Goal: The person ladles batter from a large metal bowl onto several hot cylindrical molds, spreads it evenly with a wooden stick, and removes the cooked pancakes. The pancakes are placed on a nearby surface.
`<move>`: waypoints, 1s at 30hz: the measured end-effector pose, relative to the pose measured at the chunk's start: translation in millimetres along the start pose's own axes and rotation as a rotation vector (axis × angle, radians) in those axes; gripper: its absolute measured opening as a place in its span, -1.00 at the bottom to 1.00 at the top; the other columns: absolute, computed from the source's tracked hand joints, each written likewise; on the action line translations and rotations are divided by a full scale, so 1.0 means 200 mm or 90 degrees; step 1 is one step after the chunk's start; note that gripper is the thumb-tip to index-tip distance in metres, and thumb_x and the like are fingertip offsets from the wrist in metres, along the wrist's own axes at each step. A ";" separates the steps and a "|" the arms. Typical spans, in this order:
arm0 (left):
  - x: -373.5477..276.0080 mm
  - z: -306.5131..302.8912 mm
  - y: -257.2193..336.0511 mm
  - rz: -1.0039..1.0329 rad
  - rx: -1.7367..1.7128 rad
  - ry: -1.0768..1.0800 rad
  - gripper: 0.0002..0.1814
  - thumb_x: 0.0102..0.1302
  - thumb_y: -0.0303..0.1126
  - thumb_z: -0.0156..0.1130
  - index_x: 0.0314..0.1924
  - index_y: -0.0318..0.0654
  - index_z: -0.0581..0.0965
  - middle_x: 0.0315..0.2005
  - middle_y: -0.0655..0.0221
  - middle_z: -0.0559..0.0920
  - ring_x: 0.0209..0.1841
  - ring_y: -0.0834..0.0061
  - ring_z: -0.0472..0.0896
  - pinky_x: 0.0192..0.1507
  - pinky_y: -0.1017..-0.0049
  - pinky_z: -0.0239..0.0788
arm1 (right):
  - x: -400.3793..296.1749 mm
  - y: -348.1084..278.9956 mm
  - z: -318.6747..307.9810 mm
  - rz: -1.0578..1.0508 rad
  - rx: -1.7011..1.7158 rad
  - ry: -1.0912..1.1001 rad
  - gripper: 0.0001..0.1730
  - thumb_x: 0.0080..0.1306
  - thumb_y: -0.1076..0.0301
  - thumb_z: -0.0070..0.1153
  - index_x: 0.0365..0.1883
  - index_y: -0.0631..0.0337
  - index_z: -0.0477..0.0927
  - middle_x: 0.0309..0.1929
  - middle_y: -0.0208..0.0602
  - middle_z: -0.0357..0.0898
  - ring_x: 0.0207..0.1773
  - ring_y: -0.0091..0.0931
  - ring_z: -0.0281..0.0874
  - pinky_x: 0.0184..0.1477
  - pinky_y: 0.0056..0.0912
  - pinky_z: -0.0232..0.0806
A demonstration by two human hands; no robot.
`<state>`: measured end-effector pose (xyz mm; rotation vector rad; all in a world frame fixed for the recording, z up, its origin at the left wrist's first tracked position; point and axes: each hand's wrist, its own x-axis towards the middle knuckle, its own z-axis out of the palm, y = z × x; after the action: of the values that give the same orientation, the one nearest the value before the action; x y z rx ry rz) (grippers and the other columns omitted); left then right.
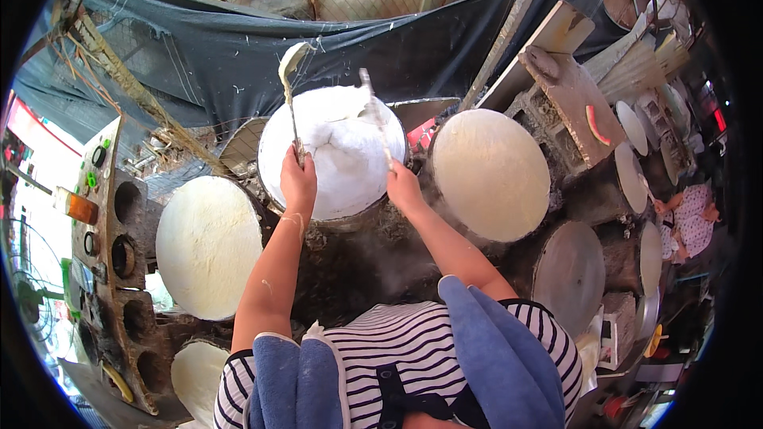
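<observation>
My left hand [299, 182] grips the handle of a ladle [293, 68] coated in pale batter, its head raised past the far rim of a large round pan. In my right hand [405, 189] is a long thin stick [375, 116], blurred and smeared with batter, slanting up over the same pan. White flour-like or foamy matter fills that round pan [343, 176], with an uneven patch near its far edge. To the left lies a round griddle covered with a pale yellow layer [208, 250]; to the right, another holds a smooth cream layer [492, 176].
A bare dark griddle [570, 277] stands at the lower right. Concrete blocks [134, 256] and a narrow board [110, 238] run along the left. A wooden board [575, 101] leans at the upper right. A person [688, 220] works farther right. Dark cloth [369, 47] hangs behind the pans.
</observation>
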<state>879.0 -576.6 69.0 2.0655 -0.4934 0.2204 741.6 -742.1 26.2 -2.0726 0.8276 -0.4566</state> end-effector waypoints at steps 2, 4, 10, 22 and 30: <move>-0.01 -0.01 0.01 -0.039 -0.068 -0.003 -0.58 0.21 -0.33 0.12 0.03 -0.43 0.40 -0.27 0.08 0.58 -0.24 0.23 0.57 -0.19 0.36 0.36 | 0.03 0.11 0.05 -0.001 -0.021 0.039 -0.61 0.17 0.40 -0.17 -0.01 0.21 0.46 -0.33 0.16 0.51 -0.19 -0.05 0.48 -0.16 -0.14 0.32; 0.00 -0.02 0.05 -0.067 -0.108 -0.005 -0.55 0.20 -0.30 0.16 0.01 -0.48 0.41 -0.38 0.08 0.60 -0.33 0.29 0.58 -0.24 0.42 0.38 | 0.07 0.11 0.14 -0.021 -0.063 -0.005 -0.60 0.17 0.41 -0.17 0.00 0.21 0.46 -0.32 0.16 0.51 -0.18 -0.05 0.48 -0.15 -0.14 0.32; 0.01 -0.10 0.09 -0.288 -0.337 -0.069 -0.75 0.26 -0.29 0.07 -0.22 -0.36 0.44 -0.75 0.48 0.37 -0.80 0.68 0.27 -0.79 0.60 0.06 | 0.07 -0.10 0.10 -0.037 -0.040 -0.071 -0.60 0.19 0.38 -0.17 0.02 0.21 0.45 -0.29 0.16 0.51 -0.17 -0.04 0.47 -0.14 -0.12 0.32; -0.11 -0.24 0.14 -0.379 -0.416 -0.109 -0.79 0.32 -0.25 0.01 -0.40 -0.22 0.35 -0.78 0.47 0.36 -0.83 0.66 0.25 -0.85 0.61 -0.03 | 0.08 -0.20 0.14 -0.087 -0.062 -0.088 -0.56 0.21 0.40 -0.16 0.10 0.23 0.39 -0.19 0.16 0.50 -0.11 -0.06 0.48 -0.06 -0.12 0.32; -0.21 -0.26 0.14 -0.412 -0.432 -0.093 -0.77 0.31 -0.28 0.04 -0.45 -0.21 0.35 -0.76 0.52 0.33 -0.81 0.68 0.27 -0.81 0.63 0.05 | 0.23 -0.15 0.20 -0.021 -0.120 -0.143 -0.61 0.19 0.38 -0.19 0.00 0.19 0.43 -0.17 0.11 0.50 -0.06 -0.05 0.44 -0.03 -0.11 0.30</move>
<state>831.6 -534.0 102.2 1.4717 0.0455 -0.4322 810.2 -738.7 29.4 -2.2634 0.7266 -0.1618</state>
